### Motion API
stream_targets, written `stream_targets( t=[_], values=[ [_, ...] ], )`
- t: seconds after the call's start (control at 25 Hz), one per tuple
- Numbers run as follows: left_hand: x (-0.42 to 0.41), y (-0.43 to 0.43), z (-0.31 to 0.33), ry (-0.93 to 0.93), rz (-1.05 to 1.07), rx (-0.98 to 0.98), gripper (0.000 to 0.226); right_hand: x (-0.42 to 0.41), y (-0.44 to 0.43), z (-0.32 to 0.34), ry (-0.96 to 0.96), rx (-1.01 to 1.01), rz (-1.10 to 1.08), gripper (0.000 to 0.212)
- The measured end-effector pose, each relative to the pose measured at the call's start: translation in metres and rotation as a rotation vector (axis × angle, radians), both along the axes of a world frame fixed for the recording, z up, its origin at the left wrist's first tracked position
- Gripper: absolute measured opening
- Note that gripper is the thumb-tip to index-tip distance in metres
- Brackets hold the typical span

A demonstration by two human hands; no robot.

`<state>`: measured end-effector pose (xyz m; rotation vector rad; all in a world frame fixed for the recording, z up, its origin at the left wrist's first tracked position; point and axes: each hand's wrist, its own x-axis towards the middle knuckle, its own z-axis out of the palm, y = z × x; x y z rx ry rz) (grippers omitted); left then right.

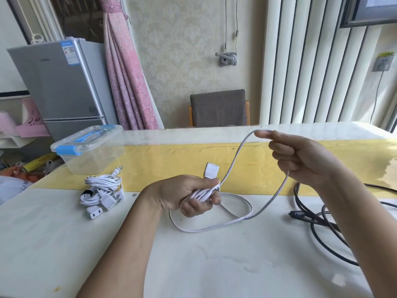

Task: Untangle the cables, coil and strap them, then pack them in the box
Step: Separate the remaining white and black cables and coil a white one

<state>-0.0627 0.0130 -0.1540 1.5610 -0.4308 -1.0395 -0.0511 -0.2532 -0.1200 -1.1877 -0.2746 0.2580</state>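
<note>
My left hand (189, 193) grips a small bundle of white cable loops, with a white connector (211, 171) sticking up above the fist. The loose white cable (236, 219) runs from that bundle in a loop over the table and rises to my right hand (300, 158), which pinches it between thumb and forefinger, held up above the table. Left of my hands lie coiled white cables (102, 191) with plugs, one bound by a black strap. A clear plastic box (90, 147) with a blue-latched lid, shut, stands at the far left.
Loose black cable (318, 222) lies on the table under my right forearm. The table (214, 265) is white with a yellow band across the middle. Beyond it are a grey chair (218, 108), a small fridge (62, 82) and a pink curtain.
</note>
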Motion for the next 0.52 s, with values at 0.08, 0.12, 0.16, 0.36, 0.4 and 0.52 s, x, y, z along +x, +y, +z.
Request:
stream_targets(
  t=[0.08,0.12,0.16,0.36,0.4,0.52],
  values=[
    [0.003,-0.006,-0.001,-0.039,0.200,0.032,0.043,-0.007,0.009,0.002,-0.101,-0.062,0.008,0.034],
    [0.004,-0.009,-0.002,-0.047,0.292,0.026,0.046,-0.011,0.014,0.004,-0.143,-0.080,0.024,0.038],
    [0.006,-0.011,-0.003,-0.051,0.375,0.013,0.051,-0.015,0.018,0.006,-0.184,-0.092,0.039,0.041],
    [0.014,-0.017,-0.009,-0.077,0.653,-0.044,0.068,-0.031,0.038,0.005,-0.351,-0.196,0.194,0.041],
    [0.016,-0.019,-0.011,-0.080,0.697,-0.075,0.068,-0.034,0.042,0.003,-0.383,-0.238,0.252,0.039],
    [0.021,-0.021,-0.010,-0.078,0.820,-0.246,0.057,-0.042,0.057,-0.005,-0.486,-0.410,0.421,0.036]
  ],
)
